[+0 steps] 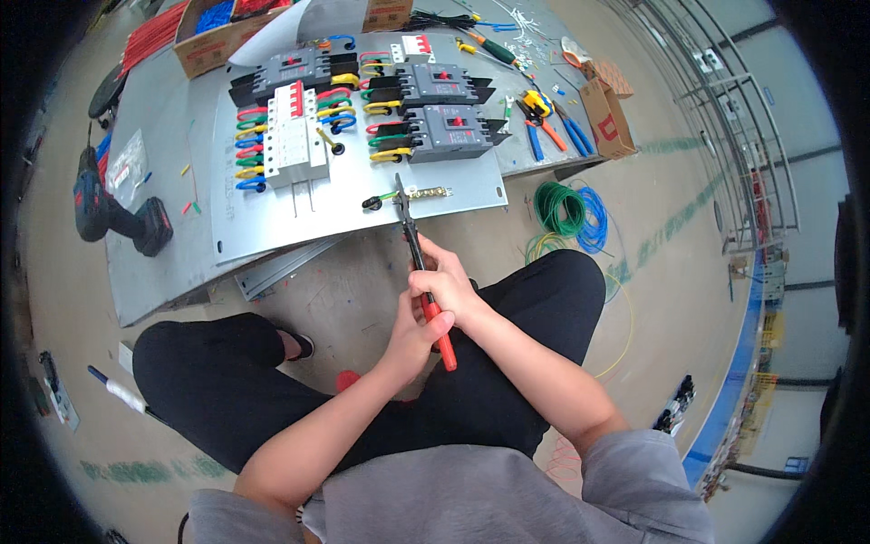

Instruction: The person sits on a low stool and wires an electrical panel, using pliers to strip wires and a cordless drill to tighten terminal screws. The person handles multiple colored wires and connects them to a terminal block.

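Red-handled pliers with long dark jaws point away from me, over the near edge of the metal mounting plate. My left hand is closed around the red handles. Just above it, my right hand also wraps the tool, nearer the jaws. The jaw tips reach a short green-and-yellow wire beside a small brass terminal bar; whether they grip the wire I cannot tell. A black ring-like end shows at the wire's left. Behind stand a white breaker row and black circuit breakers with coloured wire loops.
A cordless drill lies at the table's left. To the right are blue-and-orange handled tools, a screwdriver and a cardboard box. Green wire coils and blue wire coils rest on the floor.
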{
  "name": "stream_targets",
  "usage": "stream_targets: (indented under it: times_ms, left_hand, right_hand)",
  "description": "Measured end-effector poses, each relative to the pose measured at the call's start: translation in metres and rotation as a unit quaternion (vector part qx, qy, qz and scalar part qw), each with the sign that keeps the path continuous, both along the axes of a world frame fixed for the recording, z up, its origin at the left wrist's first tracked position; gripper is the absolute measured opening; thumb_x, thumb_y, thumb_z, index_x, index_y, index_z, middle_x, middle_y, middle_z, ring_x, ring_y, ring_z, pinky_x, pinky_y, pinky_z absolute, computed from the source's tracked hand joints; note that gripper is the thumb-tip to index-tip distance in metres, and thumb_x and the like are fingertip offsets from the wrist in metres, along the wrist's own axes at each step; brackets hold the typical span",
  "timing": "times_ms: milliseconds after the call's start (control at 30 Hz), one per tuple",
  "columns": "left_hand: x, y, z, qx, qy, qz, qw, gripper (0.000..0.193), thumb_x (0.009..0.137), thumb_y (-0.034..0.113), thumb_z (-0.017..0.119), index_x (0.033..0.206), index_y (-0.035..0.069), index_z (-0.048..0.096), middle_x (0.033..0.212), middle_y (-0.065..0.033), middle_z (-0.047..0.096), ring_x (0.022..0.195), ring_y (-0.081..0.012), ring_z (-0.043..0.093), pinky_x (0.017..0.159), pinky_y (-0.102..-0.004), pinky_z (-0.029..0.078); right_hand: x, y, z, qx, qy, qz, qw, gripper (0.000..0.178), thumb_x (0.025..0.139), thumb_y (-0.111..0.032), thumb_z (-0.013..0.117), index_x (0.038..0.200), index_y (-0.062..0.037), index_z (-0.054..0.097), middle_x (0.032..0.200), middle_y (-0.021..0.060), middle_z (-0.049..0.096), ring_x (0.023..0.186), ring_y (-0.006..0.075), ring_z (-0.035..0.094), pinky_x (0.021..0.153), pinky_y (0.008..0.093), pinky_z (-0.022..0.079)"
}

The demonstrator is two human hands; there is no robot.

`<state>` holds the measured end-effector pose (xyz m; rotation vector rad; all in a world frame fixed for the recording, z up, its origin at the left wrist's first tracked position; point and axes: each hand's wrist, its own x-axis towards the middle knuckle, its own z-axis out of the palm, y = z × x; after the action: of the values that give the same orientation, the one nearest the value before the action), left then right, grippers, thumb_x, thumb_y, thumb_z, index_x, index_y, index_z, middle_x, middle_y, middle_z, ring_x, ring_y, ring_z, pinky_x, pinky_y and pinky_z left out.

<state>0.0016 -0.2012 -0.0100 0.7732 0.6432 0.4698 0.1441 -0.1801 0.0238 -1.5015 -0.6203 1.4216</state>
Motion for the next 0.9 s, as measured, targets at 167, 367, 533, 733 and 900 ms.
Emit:
stream_targets:
  times_ms: [167, 367, 533, 733, 900]
  left_hand:
    - [0.001, -0.004, -0.007, -0.014, 0.001, 0.006, 1.000, 0.095, 0.095, 0.043, 0.078, 0.167, 0.004, 0.028, 0.154, -0.0144, 0.048, 0.146, -0.0283, 0.047, 0.125, -0.0443, 0.035]
    - [-0.003, -0.017, 0.007, -0.049, 0.046, -0.040, 0.997, 0.083, 0.097, 0.039, 0.079, 0.155, 0.000, 0.035, 0.134, -0.0108, 0.054, 0.127, -0.0221, 0.055, 0.114, -0.0428, 0.044]
    - [-0.006, -0.011, 0.014, -0.058, 0.067, -0.059, 0.994, 0.077, 0.094, 0.035, 0.081, 0.146, -0.001, 0.037, 0.130, -0.0117, 0.054, 0.123, -0.0223, 0.056, 0.111, -0.0423, 0.046]
    - [-0.009, -0.009, 0.003, -0.021, 0.033, -0.009, 0.999, 0.068, 0.089, 0.029, 0.084, 0.134, 0.000, 0.042, 0.120, -0.0103, 0.055, 0.108, -0.0192, 0.058, 0.098, -0.0383, 0.051]
    - [0.004, -0.013, -0.015, 0.023, 0.099, -0.027, 0.994, 0.067, 0.087, 0.028, 0.085, 0.131, -0.002, 0.045, 0.115, -0.0105, 0.058, 0.102, -0.0220, 0.062, 0.095, -0.0402, 0.053]
  right_hand:
    - [0.003, 0.003, 0.009, -0.006, -0.026, 0.035, 0.999, 0.080, 0.073, -0.002, 0.066, 0.152, 0.0060, 0.056, 0.081, 0.0005, 0.058, 0.069, 0.0105, 0.053, 0.064, 0.0278, 0.044]
    - [0.004, -0.001, -0.001, 0.008, -0.009, 0.022, 1.000, 0.078, 0.074, -0.004, 0.066, 0.151, 0.0052, 0.057, 0.081, 0.0024, 0.059, 0.066, 0.0124, 0.056, 0.064, 0.0285, 0.048]
    - [0.006, 0.000, 0.000, -0.001, 0.000, 0.037, 0.999, 0.073, 0.078, -0.007, 0.065, 0.149, 0.0052, 0.057, 0.086, 0.0054, 0.063, 0.073, 0.0153, 0.061, 0.070, 0.0305, 0.053]
    - [-0.005, 0.012, 0.014, -0.145, -0.044, 0.056, 0.987, 0.028, 0.093, -0.031, 0.075, 0.092, -0.0046, 0.068, 0.089, 0.0056, 0.066, 0.074, 0.0149, 0.057, 0.066, 0.0361, 0.048]
    - [-0.012, 0.028, 0.015, -0.193, -0.162, 0.068, 0.965, 0.040, 0.101, -0.039, 0.076, 0.088, -0.0029, 0.069, 0.079, 0.0044, 0.065, 0.070, 0.0155, 0.056, 0.063, 0.0379, 0.047]
